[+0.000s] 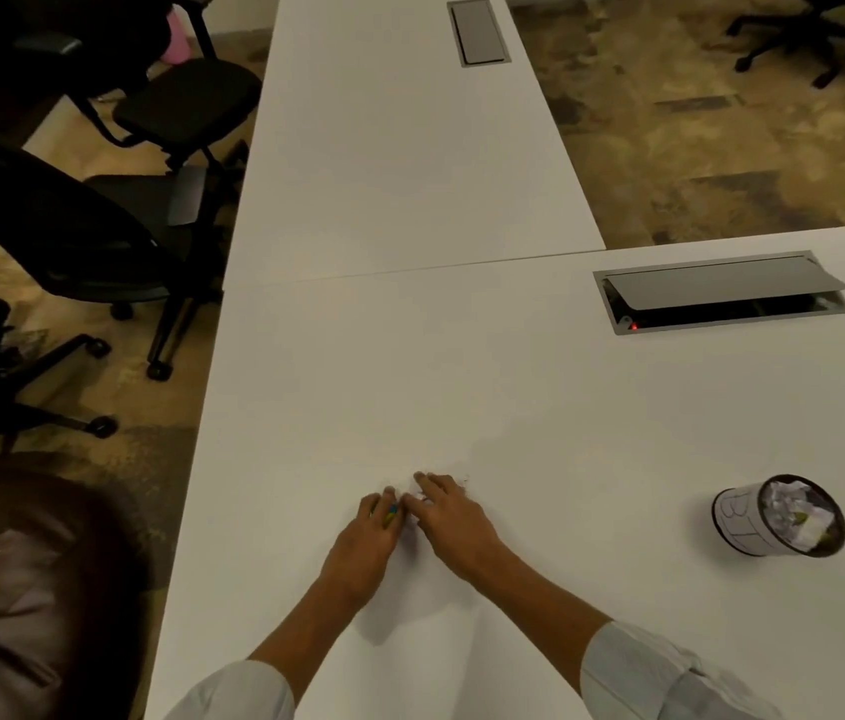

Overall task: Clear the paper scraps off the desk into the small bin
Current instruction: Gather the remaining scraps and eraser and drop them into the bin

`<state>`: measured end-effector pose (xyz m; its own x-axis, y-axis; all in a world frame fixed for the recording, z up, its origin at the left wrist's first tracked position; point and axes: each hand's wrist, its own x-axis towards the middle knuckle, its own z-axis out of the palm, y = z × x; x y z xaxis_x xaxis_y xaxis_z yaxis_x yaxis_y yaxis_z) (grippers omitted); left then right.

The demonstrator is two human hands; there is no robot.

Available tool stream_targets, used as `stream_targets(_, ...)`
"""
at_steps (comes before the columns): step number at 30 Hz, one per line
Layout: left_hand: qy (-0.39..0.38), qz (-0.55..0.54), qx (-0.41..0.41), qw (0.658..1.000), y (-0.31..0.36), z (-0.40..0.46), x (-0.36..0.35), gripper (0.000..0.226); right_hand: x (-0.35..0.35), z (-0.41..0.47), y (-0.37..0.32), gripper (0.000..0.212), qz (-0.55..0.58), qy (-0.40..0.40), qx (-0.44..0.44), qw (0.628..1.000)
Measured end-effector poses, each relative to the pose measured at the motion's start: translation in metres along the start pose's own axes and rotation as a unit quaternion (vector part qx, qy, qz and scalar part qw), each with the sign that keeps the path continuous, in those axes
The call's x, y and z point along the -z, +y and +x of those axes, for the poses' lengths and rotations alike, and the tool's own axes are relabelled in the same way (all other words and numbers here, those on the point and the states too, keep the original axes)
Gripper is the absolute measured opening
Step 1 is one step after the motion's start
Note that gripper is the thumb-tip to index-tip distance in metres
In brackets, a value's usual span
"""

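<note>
White paper scraps (412,504), some tinted yellow and blue, lay pinched between both hands on the pale counter (514,397). Left hand (366,543) and right hand (454,519) met fingertip to fingertip. Well off to the right stood the small round bin (737,517), nearer the right hand.

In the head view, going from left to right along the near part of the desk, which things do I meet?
Left hand → right hand, both resting on the white desk → small bin, already holding crumpled paper scraps.
</note>
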<state>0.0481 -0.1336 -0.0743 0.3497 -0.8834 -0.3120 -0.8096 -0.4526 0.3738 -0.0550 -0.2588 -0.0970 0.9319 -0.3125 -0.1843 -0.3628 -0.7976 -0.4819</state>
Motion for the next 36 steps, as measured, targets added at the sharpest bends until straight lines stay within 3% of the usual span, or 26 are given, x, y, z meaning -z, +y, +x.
stream_targets(3, 0.046, -0.007, -0.021, 0.999, 0.007, -0.008, -0.008, 0.055, -0.003, -0.012, 0.0, 0.041, -0.041, 0.02, 0.016, 0.999)
stream_targets(6, 0.073, -0.025, 0.029, 0.997, 0.017, -0.011, -0.01, 0.027, -0.01, -0.017, 0.005, 0.033, -0.05, 0.039, 0.001, 0.998)
stream_targets(9, 0.095, -0.07, 0.108, 0.987, 0.021, -0.01, -0.008, 0.025, -0.002, -0.021, 0.005, 0.026, 0.044, 0.067, -0.078, 0.994)
stream_targets(13, 0.139, -0.209, 0.181, 0.951, 0.033, -0.007, 0.01, 0.019, 0.02, -0.032, 0.011, 0.022, 0.298, 0.151, -0.225, 0.915)
stream_targets(16, 0.178, -0.246, 0.168, 0.938, 0.055, -0.002, 0.027, 0.017, 0.043, -0.048, 0.02, 0.016, 0.36, 0.178, -0.252, 0.881)
stream_targets(26, 0.181, -0.325, 0.037, 0.927, 0.186, 0.051, 0.048, 0.017, 0.156, -0.154, 0.086, 0.016, 0.519, 0.27, -0.279, 0.762)
stream_targets(28, 0.169, -0.348, 0.006, 0.922, 0.224, 0.065, 0.04, 0.017, 0.181, -0.179, 0.107, 0.016, 0.521, 0.313, -0.293, 0.738)
stream_targets(32, 0.138, -0.363, -0.046, 0.92, 0.298, 0.087, 0.015, 0.018, 0.204, -0.219, 0.16, 0.015, 0.4, 0.425, -0.353, 0.731)
stream_targets(36, 0.105, -0.383, -0.072, 0.915, 0.36, 0.103, -0.004, 0.023, 0.205, -0.235, 0.203, 0.013, 0.313, 0.42, -0.365, 0.77)
